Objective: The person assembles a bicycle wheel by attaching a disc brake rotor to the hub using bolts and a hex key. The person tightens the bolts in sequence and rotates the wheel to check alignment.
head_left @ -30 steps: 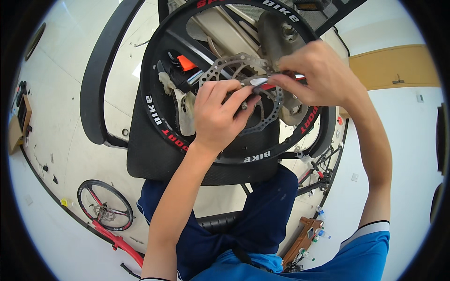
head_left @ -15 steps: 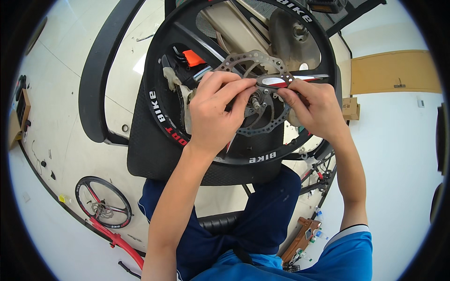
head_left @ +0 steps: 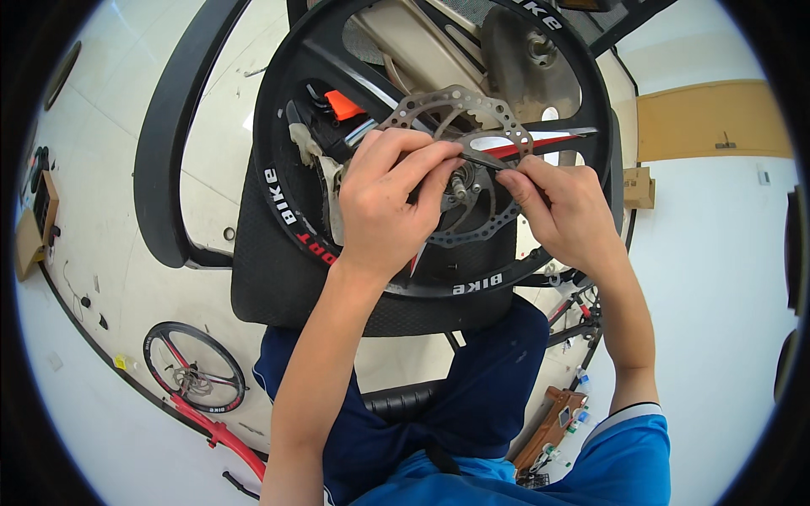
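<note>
Head view: left hand [head_left: 384,201] and right hand [head_left: 567,207] pinch, seemingly, opposite ends of a dark strip [head_left: 485,160].

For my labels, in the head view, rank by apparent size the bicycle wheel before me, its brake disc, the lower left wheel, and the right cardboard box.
Bicycle wheel before you
Brake disc
Lower left wheel, farther off
Cardboard box

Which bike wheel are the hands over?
The black wheel on the chair seat, beneath the left hand and right hand; the floor wheel sits by the red frame, away from both.
</note>
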Action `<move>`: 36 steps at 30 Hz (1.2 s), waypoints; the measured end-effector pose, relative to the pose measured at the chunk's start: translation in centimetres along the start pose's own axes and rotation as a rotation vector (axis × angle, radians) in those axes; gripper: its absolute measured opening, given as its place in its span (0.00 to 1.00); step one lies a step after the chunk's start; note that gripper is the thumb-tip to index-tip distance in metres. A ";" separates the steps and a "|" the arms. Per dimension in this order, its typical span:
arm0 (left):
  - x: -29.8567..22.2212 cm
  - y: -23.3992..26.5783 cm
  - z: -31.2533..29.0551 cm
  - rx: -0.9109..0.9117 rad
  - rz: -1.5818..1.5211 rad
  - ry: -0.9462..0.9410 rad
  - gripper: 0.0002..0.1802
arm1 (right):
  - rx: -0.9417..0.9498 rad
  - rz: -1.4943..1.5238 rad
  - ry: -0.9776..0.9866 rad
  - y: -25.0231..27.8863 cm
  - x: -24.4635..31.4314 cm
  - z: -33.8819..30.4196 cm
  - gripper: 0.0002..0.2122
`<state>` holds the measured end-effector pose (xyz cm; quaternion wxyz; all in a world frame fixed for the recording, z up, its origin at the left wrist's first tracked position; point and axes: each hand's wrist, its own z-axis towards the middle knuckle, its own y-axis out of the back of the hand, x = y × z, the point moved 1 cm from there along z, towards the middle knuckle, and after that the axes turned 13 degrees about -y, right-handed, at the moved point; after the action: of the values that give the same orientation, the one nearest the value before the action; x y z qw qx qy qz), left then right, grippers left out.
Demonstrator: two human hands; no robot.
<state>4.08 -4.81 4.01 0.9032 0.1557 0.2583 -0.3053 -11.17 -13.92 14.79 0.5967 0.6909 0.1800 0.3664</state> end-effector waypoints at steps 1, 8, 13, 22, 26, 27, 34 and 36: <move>0.0 0.0 0.0 0.002 0.005 -0.007 0.10 | 0.012 0.004 -0.020 0.0 0.3 0.0 0.10; 0.7 -0.2 -0.1 -0.029 0.032 -0.105 0.11 | 0.226 0.159 -0.196 -0.2 2.2 -0.6 0.15; 0.3 0.2 -0.3 0.008 0.030 -0.054 0.13 | 0.279 0.252 -0.312 -1.7 2.5 -1.3 0.17; 1.0 -0.1 -0.7 -0.068 0.002 -0.063 0.12 | 0.609 0.117 -0.277 0.7 2.0 1.6 0.24; 1.1 -0.2 -0.9 -0.061 0.002 -0.059 0.12 | 0.648 0.001 -0.149 1.1 1.6 2.3 0.23; 1.0 -0.2 -0.9 -0.070 0.016 -0.072 0.12 | 0.563 -0.092 0.009 1.6 1.1 2.9 0.22; 0.9 0.1 -0.7 -0.090 0.034 -0.099 0.10 | 0.018 -0.774 0.741 5.3 3.0 7.9 0.12; 0.5 0.1 -0.5 -0.071 0.002 -0.076 0.10 | -0.027 -0.691 0.872 5.2 2.6 8.5 0.11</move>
<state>4.34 -4.79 3.35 0.9175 0.1123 0.2345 -0.3009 -4.34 -19.18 20.38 0.5611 0.3686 0.6216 0.4036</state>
